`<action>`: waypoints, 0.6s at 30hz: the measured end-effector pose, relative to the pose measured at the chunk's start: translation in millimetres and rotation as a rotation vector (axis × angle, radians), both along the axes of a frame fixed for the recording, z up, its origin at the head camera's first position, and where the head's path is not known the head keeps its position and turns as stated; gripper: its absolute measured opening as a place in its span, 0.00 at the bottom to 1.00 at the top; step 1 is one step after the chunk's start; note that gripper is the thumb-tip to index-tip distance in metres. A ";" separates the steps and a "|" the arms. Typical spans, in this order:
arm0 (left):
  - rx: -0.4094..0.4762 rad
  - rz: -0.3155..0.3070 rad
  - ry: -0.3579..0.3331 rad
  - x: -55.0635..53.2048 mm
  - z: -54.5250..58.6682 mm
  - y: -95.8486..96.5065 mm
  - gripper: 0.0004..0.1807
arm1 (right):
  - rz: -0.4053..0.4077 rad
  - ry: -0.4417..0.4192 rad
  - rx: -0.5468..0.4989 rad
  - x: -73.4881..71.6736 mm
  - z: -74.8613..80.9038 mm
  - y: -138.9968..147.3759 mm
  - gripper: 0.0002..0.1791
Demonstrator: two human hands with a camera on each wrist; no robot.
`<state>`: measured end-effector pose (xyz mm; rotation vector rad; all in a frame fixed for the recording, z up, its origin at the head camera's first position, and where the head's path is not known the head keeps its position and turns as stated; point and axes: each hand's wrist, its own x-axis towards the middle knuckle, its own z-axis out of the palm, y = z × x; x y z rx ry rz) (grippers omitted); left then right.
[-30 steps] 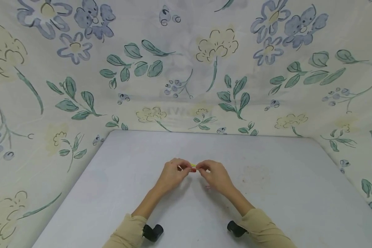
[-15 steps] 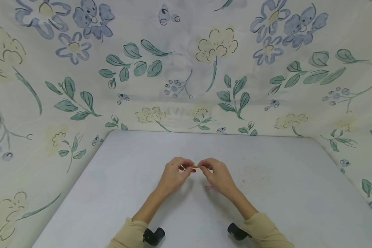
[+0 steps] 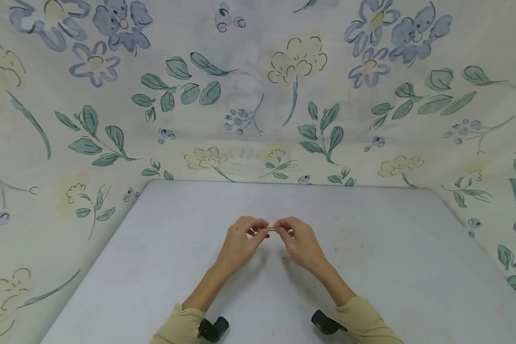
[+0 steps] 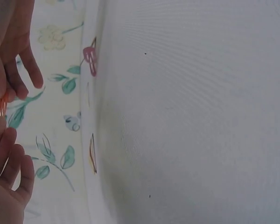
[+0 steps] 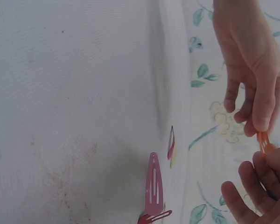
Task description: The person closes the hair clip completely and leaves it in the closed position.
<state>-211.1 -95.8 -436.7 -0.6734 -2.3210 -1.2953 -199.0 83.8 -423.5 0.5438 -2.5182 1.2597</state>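
Note:
Both hands meet over the middle of the table. Between them is a small orange hair clip [image 5: 263, 140], whose slotted shape shows in the right wrist view. One end is pinched between the thumb and finger of my left hand [image 3: 241, 242]. My right hand [image 3: 302, 242] pinches the other end. Below the right hand a pink snap hair clip [image 5: 154, 186] lies on the table, with a red hair clip [image 5: 157, 216] against it. Just beyond the fingers a bit of red [image 3: 267, 236] shows, mostly covered by the left hand.
The white table [image 3: 189, 200] has a floral cloth [image 3: 241, 71] behind and at its sides. Near the far edge lies a thin red and yellow item [image 5: 171, 144], seen at a slant. Small brown specks [image 5: 79, 163] mark the tabletop on the right.
The hands have shifted slightly and stay joined at the clip. The bright yellow seen between the fingertips earlier no longer shows; an orange-gold tone shows there now. The view has turned slightly right.

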 end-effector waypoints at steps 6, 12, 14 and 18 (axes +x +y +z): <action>0.011 -0.037 -0.065 1.4 -0.7 -1.6 0.04 | 0.008 0.000 -0.013 0.8 -3.5 0.9 0.04; 0.020 -0.065 -0.090 1.7 0.3 -4.2 0.04 | 0.027 -0.054 -0.073 0.9 -7.3 1.1 0.05; 0.020 -0.078 -0.108 1.9 0.0 -5.2 0.04 | 0.029 -0.074 -0.091 1.0 -8.2 1.4 0.04; 0.009 -0.096 -0.143 2.3 -0.9 -7.1 0.04 | 0.034 -0.101 -0.102 1.5 -9.2 2.1 0.05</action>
